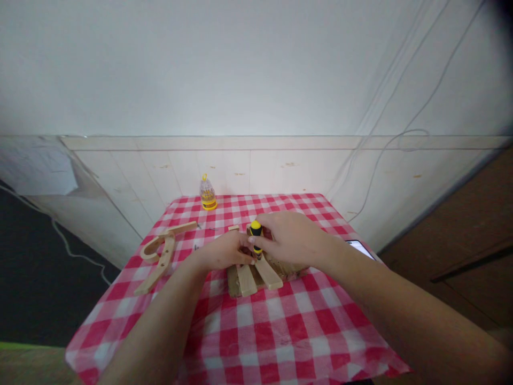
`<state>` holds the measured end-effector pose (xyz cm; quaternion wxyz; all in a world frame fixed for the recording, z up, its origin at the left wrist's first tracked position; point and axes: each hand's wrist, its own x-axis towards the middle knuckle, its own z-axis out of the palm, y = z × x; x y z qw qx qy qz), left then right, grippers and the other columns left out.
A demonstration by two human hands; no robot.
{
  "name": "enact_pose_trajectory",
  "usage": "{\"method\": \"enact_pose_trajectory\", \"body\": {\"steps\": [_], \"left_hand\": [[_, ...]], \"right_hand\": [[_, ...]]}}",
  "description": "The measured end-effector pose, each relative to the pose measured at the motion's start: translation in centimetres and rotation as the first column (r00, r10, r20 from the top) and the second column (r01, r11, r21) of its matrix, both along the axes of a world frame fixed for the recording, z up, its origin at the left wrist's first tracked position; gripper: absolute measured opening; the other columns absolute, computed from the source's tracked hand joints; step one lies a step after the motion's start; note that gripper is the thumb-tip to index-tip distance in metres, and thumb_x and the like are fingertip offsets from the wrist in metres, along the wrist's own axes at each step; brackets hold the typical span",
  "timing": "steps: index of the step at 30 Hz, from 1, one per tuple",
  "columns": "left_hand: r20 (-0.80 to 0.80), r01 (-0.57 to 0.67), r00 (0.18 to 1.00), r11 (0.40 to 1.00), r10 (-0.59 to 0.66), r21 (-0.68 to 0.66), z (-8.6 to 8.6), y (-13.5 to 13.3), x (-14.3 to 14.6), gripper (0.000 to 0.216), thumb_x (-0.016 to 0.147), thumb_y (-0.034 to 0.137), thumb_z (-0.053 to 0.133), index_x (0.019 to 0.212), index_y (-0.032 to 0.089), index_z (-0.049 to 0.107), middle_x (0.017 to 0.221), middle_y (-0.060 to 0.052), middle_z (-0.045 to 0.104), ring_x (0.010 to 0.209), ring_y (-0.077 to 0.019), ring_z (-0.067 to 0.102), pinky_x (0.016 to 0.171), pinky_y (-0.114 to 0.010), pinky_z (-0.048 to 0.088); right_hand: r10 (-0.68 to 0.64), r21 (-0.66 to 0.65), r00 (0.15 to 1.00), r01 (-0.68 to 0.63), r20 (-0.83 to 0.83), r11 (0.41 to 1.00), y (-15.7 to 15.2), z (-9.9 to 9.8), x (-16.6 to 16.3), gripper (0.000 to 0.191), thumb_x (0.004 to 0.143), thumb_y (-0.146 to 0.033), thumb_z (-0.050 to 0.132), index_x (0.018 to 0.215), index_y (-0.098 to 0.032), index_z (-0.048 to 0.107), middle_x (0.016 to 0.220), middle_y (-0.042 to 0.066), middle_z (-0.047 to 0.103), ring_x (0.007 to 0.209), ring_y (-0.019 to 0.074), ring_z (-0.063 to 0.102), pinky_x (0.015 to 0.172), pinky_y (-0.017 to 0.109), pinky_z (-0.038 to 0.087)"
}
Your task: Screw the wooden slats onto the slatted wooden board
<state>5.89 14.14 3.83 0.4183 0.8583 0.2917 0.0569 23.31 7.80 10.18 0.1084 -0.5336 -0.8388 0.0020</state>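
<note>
My right hand (pixel 286 235) is closed around a yellow and black screwdriver (pixel 256 230), which stands upright with its tip pointing down. Beside the tool's lower end, my left hand (pixel 226 250) has its fingers bent against the pale wooden pieces; what its fingertips hold is hidden. Two flat wooden slats (pixel 269 274) fan out toward me from under the hands. Beneath them lies a brown, rough-looking sheet (pixel 235 287), partly covered. The screwdriver's tip is too small to make out.
Curved wooden parts with holes (pixel 164 256) lie on the left of the checked tablecloth (pixel 288 326). A clear bit case with yellow base (pixel 208 195) stands at the back, near the wall. A phone (pixel 359 248) lies at the right edge, beyond my right forearm.
</note>
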Motion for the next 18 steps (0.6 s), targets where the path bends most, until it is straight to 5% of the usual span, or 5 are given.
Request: {"method": "enact_pose_trajectory", "body": {"steps": [5, 8, 13, 18], "left_hand": [[-0.036, -0.011, 0.999, 1.000, 0.012, 0.029, 0.4, -0.3, 0.1, 0.017, 0.073, 0.017, 0.059, 0.086, 0.015, 0.070, 0.072, 0.000, 0.066, 0.061, -0.0110, 0.056, 0.059, -0.020, 0.042], [-0.040, -0.026, 0.999, 1.000, 0.026, -0.003, 0.6, -0.5, 0.2, 0.021, 0.074, 0.017, 0.058, 0.090, 0.016, 0.071, 0.083, -0.002, 0.070, 0.060, -0.0105, 0.057, 0.056, -0.020, 0.042], [0.059, 0.000, 0.998, 0.995, 0.006, -0.096, 0.2, -0.5, 0.0, 0.024, 0.074, 0.014, 0.059, 0.095, 0.018, 0.071, 0.120, -0.005, 0.063, 0.083, -0.0151, 0.064, 0.067, -0.023, 0.048], [0.152, 0.000, 0.988, 0.999, 0.008, -0.054, 0.4, -1.0, -0.4, 0.021, 0.079, 0.017, 0.059, 0.096, 0.020, 0.071, 0.117, -0.006, 0.065, 0.106, -0.0186, 0.060, 0.091, -0.030, 0.046]], "right_hand": [[-0.040, -0.001, 0.994, 0.040, -0.098, 0.999, -0.4, -0.3, 0.4, 0.032, 0.083, -0.048, 0.047, 0.078, -0.020, 0.060, 0.071, 0.002, 0.062, 0.059, 0.0125, 0.049, 0.051, 0.025, 0.022], [-0.158, -0.054, 0.932, 0.149, -0.326, 0.987, -1.1, -0.8, 1.7, 0.033, 0.081, -0.047, 0.050, 0.069, -0.017, 0.056, 0.062, 0.001, 0.057, 0.056, 0.0114, 0.048, 0.051, 0.024, 0.025], [-0.398, -0.203, 0.419, 0.436, -0.816, 0.877, -0.9, -3.4, 4.4, 0.047, 0.080, -0.062, 0.043, 0.067, -0.017, 0.052, 0.058, 0.000, 0.054, 0.056, 0.0127, 0.050, 0.053, 0.024, 0.036], [-0.527, -0.398, 0.268, 0.412, -0.807, 0.819, 1.0, -7.1, 4.8, 0.042, 0.079, -0.056, 0.045, 0.086, -0.018, 0.062, 0.093, 0.007, 0.066, 0.084, 0.0191, 0.059, 0.068, 0.027, 0.042]]}}
